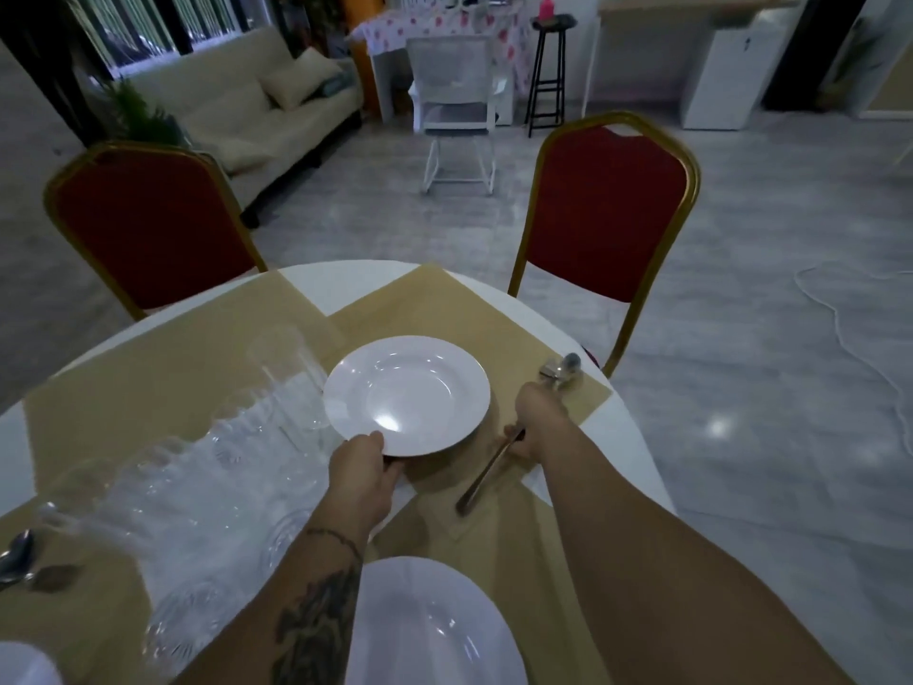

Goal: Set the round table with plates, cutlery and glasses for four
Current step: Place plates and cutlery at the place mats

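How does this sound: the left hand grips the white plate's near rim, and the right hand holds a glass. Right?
Not quite. The right hand grips cutlery, not a glass, as the head view shows; the left hand does grip the white plate by its near rim.

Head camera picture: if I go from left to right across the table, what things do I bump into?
spoon → glasses → far plate, gripped at its near rim by the left hand → right hand, holding cutlery
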A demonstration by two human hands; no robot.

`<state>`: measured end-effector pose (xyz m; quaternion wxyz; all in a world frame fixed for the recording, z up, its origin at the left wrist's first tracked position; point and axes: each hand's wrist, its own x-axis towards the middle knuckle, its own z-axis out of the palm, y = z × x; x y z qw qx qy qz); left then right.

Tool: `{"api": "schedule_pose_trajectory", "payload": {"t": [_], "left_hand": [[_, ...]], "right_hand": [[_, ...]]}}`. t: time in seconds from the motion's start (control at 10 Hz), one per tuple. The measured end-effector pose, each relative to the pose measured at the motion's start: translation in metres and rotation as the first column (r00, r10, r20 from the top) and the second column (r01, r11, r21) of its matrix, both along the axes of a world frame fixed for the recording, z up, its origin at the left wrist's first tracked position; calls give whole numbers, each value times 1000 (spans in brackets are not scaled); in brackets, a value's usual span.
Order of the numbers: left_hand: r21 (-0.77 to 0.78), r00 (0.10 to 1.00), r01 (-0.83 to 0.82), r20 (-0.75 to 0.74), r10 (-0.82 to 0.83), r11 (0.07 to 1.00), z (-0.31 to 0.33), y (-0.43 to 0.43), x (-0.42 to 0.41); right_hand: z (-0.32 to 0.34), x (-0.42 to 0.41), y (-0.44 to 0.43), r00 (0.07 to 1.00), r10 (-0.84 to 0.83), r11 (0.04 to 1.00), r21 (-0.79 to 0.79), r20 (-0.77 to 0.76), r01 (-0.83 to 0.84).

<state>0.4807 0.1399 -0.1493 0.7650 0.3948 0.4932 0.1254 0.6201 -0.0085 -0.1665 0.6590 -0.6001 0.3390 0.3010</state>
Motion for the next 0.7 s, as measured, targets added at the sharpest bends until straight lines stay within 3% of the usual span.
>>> {"api": "schedule_pose_trajectory", "payload": {"t": [0.2, 0.3, 0.5, 0.6, 0.7], "left_hand": [[-39, 997, 79, 31, -78, 996, 8, -2, 16], [-15, 971, 238, -19, -238, 971, 19, 0, 20], [79, 920, 386, -103, -377, 919, 40, -1, 3], [146, 861, 503, -168, -480, 852, 50, -2, -24], [229, 768, 638, -257, -587, 735, 61, 3, -64]], "right_hand": [[2, -16, 9, 972, 140, 988, 34, 191, -149], [9, -23, 5, 963, 176, 984, -65, 206, -166], [19, -55, -20, 914, 300, 946, -211, 273, -247], [17, -82, -29, 891, 392, 902, -285, 228, -323], [18, -114, -38, 811, 558, 794, -397, 177, -460]]}}
